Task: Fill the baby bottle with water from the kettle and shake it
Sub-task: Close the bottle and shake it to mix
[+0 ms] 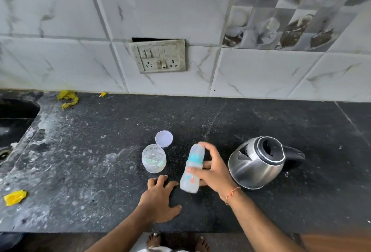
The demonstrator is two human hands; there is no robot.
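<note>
Two hands in view: right hand [212, 169] grips the tilted baby bottle [191, 169] between thumb and fingers, kettle [259, 161] at its three o'clock; left hand [160, 197] rests flat, fingers spread, on the counter [90, 171].

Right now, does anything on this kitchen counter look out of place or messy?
Yes. Yellow scraps litter the counter: a crumpled piece near the back wall and another at the left front edge. The switchboard sits askew, with a dark gap above it. The kettle is tilted with its lid open.
</note>
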